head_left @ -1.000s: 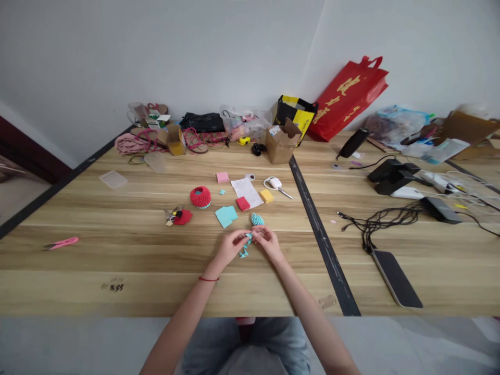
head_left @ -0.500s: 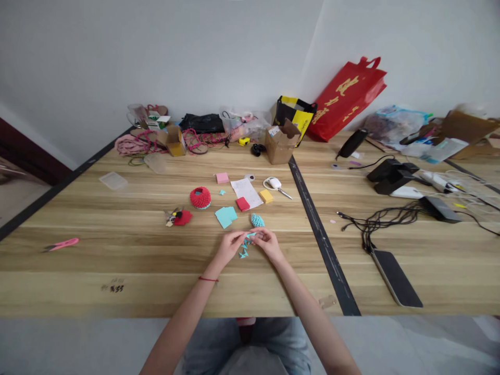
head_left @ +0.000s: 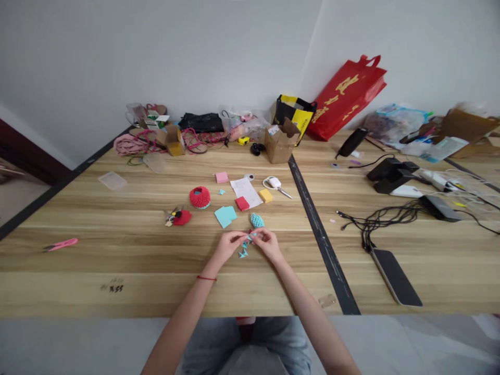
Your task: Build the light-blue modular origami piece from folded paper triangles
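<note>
My left hand (head_left: 228,246) and my right hand (head_left: 269,244) meet near the table's front, fingertips pinched on a small light-blue folded paper piece (head_left: 250,237) between them. Several blue folded pieces (head_left: 242,254) lie just below the fingertips. A blue woven-looking paper piece (head_left: 257,220) rests right behind my hands. Farther back are blue paper sheets (head_left: 225,216), a red pad (head_left: 242,203), a yellow pad (head_left: 266,196), a pink pad (head_left: 222,177) and a white printed sheet (head_left: 247,190). A round red paper object (head_left: 199,198) stands to the left.
White-handled scissors (head_left: 275,184) lie beyond the yellow pad, a pink cutter (head_left: 61,245) far left. A cardboard box (head_left: 280,143) and red bag (head_left: 347,99) stand at the back. Black cables (head_left: 386,216) and a dark flat device (head_left: 396,277) are on the right.
The blue piece between my fingertips has shifted slightly in angle, and a bit of red now shows behind it. Both hands have stayed almost in place.
</note>
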The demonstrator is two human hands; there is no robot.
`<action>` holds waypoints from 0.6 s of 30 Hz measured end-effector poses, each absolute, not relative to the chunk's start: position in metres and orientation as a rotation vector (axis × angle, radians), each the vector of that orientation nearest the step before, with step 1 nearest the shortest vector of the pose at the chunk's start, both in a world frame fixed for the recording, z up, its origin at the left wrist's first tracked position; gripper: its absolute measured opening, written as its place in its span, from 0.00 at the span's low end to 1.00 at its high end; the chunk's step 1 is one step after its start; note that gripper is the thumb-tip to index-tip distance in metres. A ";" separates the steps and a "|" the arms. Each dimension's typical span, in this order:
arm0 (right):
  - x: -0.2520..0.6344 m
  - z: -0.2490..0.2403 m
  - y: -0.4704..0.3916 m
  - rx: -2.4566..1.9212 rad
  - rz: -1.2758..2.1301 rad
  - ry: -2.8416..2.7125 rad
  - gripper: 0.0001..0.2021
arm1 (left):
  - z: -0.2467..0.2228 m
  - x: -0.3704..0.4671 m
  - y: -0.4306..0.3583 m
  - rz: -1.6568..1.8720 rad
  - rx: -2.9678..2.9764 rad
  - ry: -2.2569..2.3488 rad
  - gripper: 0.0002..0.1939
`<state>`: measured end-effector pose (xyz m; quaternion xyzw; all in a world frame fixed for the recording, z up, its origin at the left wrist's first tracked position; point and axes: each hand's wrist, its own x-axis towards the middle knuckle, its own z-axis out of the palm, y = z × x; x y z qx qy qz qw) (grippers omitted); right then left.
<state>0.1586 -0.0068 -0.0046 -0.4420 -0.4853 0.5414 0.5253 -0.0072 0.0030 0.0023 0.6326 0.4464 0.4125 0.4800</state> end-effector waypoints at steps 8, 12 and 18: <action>0.158 -0.004 -0.008 -1.114 1.223 -1.214 0.13 | 0.013 -0.007 -0.002 0.982 1.781 1.132 0.09; 0.157 -0.005 -0.008 -1.129 1.208 -1.213 0.13 | 0.012 -0.007 -0.004 0.990 1.850 1.178 0.08; 0.157 -0.007 -0.006 -1.114 1.245 -1.152 0.15 | 0.004 -0.008 0.002 1.026 1.652 1.130 0.11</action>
